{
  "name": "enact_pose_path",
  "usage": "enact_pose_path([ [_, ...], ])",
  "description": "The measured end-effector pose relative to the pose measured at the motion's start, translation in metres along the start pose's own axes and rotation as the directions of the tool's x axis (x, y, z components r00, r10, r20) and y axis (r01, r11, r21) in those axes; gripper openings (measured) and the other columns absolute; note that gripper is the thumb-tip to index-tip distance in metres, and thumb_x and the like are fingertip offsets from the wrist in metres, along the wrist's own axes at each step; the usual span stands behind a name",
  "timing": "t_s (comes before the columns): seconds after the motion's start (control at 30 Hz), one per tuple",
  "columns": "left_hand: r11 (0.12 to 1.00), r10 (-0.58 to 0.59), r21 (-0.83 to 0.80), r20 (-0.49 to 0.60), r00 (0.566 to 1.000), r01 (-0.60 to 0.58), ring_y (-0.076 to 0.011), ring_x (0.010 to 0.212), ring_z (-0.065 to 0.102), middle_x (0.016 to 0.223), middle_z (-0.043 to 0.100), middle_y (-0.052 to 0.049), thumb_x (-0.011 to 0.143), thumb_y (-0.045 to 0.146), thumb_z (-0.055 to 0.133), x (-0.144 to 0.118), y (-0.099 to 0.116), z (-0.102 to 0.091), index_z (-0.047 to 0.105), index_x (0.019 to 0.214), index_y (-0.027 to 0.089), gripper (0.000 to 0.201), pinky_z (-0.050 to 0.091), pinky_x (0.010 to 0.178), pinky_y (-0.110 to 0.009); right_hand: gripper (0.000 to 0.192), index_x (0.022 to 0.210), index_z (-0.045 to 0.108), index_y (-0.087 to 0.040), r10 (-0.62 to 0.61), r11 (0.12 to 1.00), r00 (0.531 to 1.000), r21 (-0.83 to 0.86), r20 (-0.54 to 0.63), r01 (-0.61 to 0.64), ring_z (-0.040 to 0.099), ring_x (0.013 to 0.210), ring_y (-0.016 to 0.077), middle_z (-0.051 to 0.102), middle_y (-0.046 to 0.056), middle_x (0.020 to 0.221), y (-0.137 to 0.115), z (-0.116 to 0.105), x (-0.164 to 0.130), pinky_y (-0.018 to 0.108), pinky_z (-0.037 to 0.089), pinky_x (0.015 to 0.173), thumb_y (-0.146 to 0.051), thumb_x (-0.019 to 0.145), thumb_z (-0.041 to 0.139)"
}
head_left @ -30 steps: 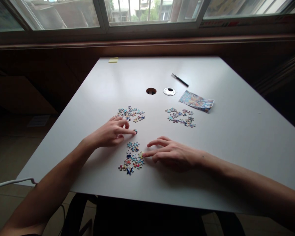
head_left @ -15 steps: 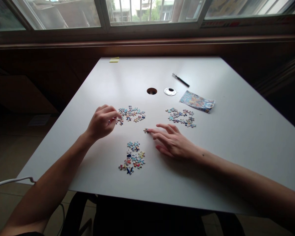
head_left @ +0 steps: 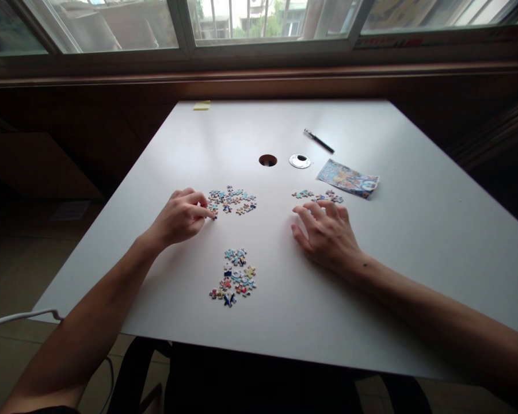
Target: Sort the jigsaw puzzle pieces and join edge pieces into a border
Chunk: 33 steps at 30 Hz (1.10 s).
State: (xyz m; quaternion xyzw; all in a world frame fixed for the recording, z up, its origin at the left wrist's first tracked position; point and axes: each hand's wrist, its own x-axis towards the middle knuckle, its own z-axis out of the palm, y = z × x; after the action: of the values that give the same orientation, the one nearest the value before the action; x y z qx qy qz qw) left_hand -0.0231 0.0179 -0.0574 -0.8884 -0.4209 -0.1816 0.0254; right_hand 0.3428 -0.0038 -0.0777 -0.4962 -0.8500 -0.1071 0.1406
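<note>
Small jigsaw puzzle pieces lie in three groups on the white table. My left hand (head_left: 183, 215) is at the left edge of the far-left group (head_left: 235, 198); its index finger reaches out and touches pieces there, while the other fingers are loosely bent, with nothing visibly held. Over the near side of the right group (head_left: 304, 194) is my right hand (head_left: 328, 236), palm down with fingers apart. It hides part of that group, so any piece under its fingertips cannot be seen. A third group (head_left: 239, 280) lies nearer to me, between my forearms.
Behind the right group lies a colourful picture sheet (head_left: 349, 179), with a black pen (head_left: 319, 141) beyond it. A round cable hole (head_left: 267, 160) and its silver cover (head_left: 300, 161) are mid-table. A yellow sticky note (head_left: 202, 106) is at the far edge.
My right hand has moved right, from mid-table to the right group. The piece at its fingertip no longer shows mid-table. My left index finger has straightened and lowered onto the left group's edge.
</note>
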Motion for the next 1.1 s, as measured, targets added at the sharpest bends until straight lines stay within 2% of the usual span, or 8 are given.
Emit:
enact_pose_path([
  [0.17,0.981,0.135,-0.162,0.158,0.978,-0.109,-0.0183,0.091,0.057,0.091,0.067,0.000,0.082,0.005,0.052,0.002,0.010,-0.002,0.077,0.100,0.035,0.044,0.040,0.091,-0.037,0.029,0.119,0.057,-0.019,-0.043,0.999,0.999,0.023,-0.020,0.044,0.044,0.117,0.0334,0.060,0.013,0.123,0.000,-0.001,0.001,0.048,0.030,0.098,-0.034,0.096,0.048],
  [0.33,0.954,0.237,-0.240,0.227,0.945,-0.181,-0.0180,0.088,0.052,0.092,0.064,-0.001,0.082,0.004,0.052,0.007,0.035,-0.002,0.074,0.108,0.038,0.048,0.038,0.089,-0.035,0.019,0.112,0.058,-0.021,-0.167,0.969,0.983,0.171,-0.075,0.178,0.049,0.114,0.0314,0.064,0.011,0.116,0.000,-0.002,0.001,0.048,0.034,0.095,-0.024,0.093,0.052],
  [0.43,0.949,0.256,-0.250,0.262,0.931,-0.191,-0.0174,0.086,0.050,0.093,0.063,-0.001,0.083,0.003,0.051,0.010,0.046,0.000,0.071,0.114,0.040,0.053,0.037,0.087,-0.034,0.013,0.105,0.056,-0.022,-0.320,0.878,0.944,0.349,-0.079,0.327,0.051,0.113,0.0281,0.067,0.008,0.114,-0.008,-0.006,-0.003,0.045,0.039,0.096,-0.020,0.092,0.053],
  [0.57,0.944,0.284,-0.254,0.295,0.912,-0.212,-0.0167,0.085,0.051,0.095,0.062,-0.001,0.085,0.003,0.049,0.011,0.052,0.003,0.066,0.123,0.042,0.058,0.036,0.089,-0.034,0.026,0.119,0.053,-0.021,-0.518,0.740,0.855,0.490,-0.021,0.460,0.043,0.133,0.0297,0.056,0.009,0.143,-0.022,-0.010,-0.008,0.049,0.040,0.105,-0.024,0.093,0.055],
  [0.7,0.933,0.311,-0.273,0.280,0.908,-0.236,-0.0172,0.088,0.055,0.095,0.064,-0.001,0.082,0.003,0.049,0.010,0.047,0.001,0.065,0.126,0.038,0.059,0.036,0.091,-0.035,0.034,0.127,0.052,-0.021,-0.587,0.713,0.808,0.504,0.049,0.487,0.032,0.144,0.0311,0.046,0.009,0.153,-0.027,-0.011,-0.007,0.054,0.036,0.111,-0.025,0.094,0.054],
  [0.8,0.966,0.220,-0.182,0.205,0.954,-0.184,-0.0177,0.088,0.057,0.092,0.066,-0.001,0.082,0.006,0.051,0.007,0.031,-0.007,0.072,0.113,0.032,0.045,0.037,0.090,-0.035,0.031,0.126,0.053,-0.020,-0.571,0.736,0.818,0.484,0.068,0.474,0.034,0.143,0.0320,0.046,0.008,0.153,-0.025,-0.012,-0.006,0.054,0.036,0.110,-0.025,0.095,0.052],
  [0.93,0.999,-0.025,0.049,0.046,0.999,0.023,-0.0182,0.084,0.055,0.087,0.067,-0.002,0.082,0.007,0.052,-0.001,-0.002,-0.018,0.075,0.078,0.025,0.029,0.037,0.086,-0.037,0.025,0.119,0.056,-0.019,-0.492,0.798,0.869,0.426,0.049,0.427,0.041,0.135,0.0326,0.054,0.008,0.146,-0.022,-0.011,-0.007,0.051,0.037,0.107,-0.024,0.095,0.052],
  [1.1,0.992,-0.094,0.084,0.047,0.994,0.090,-0.0179,0.082,0.054,0.086,0.067,-0.001,0.079,0.006,0.052,-0.007,-0.020,-0.020,0.077,0.080,0.028,0.033,0.038,0.085,-0.037,0.037,0.132,0.053,-0.019,-0.407,0.860,0.913,0.335,-0.001,0.384,0.047,0.124,0.0319,0.062,0.007,0.135,-0.019,-0.009,-0.007,0.049,0.039,0.103,-0.025,0.095,0.053],
])
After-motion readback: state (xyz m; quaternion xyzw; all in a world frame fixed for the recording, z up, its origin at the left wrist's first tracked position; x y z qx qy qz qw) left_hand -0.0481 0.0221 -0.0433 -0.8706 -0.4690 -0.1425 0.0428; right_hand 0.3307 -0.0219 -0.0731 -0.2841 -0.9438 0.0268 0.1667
